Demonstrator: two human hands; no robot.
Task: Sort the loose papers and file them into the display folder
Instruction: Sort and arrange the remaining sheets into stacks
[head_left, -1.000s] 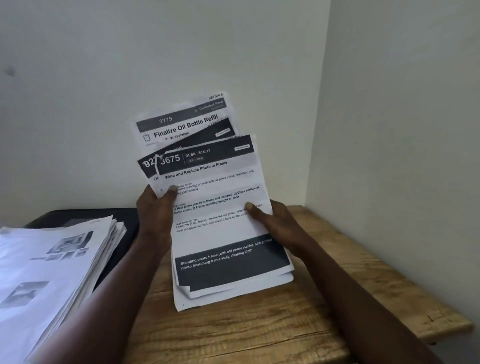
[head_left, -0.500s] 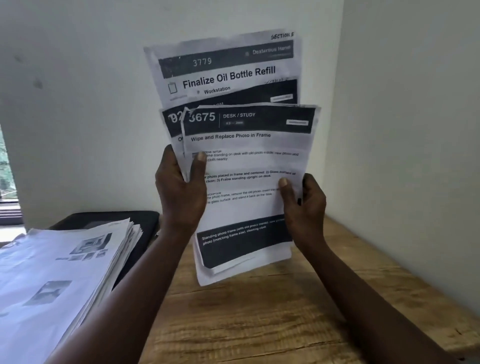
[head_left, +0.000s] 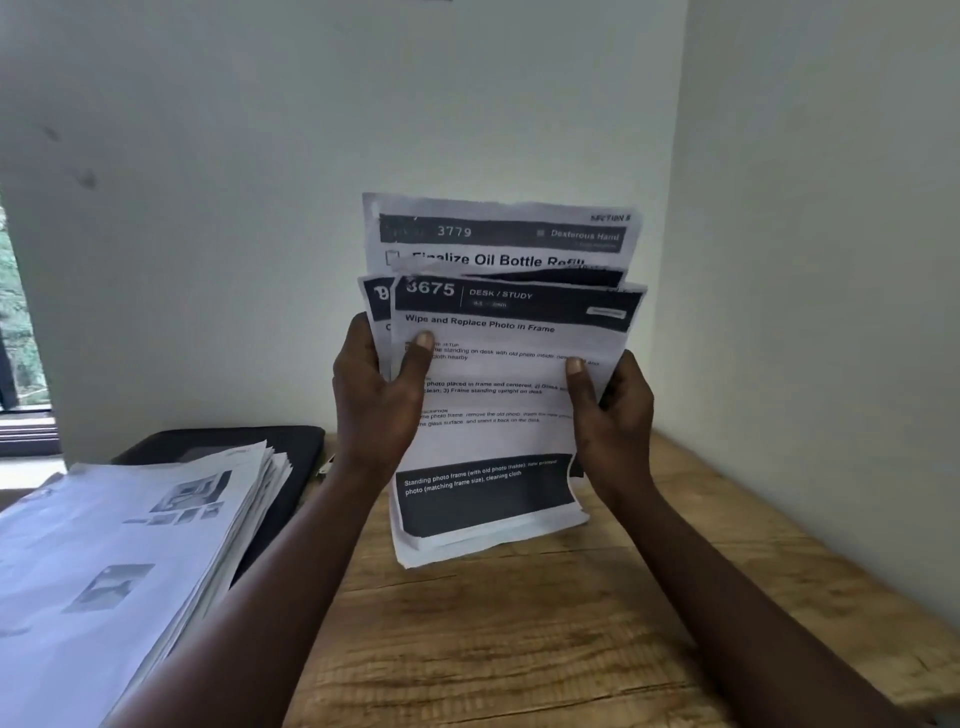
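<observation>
The stack (head_left: 130, 545) at near left runs off the frame's left and bottom edges and covers most of a black case (head_left: 296, 452) beneath it; both lie on the table (head_left: 493, 649); over the table the sheets (head_left: 498, 374) are held upright and fanned, the rear ones showing only their top strips, the small print blurred; the left hand (head_left: 374, 400) pinches their left edge, thumb in front; the right hand (head_left: 613, 415) pinches the right edge likewise; the fingers behind are mostly hidden.
</observation>
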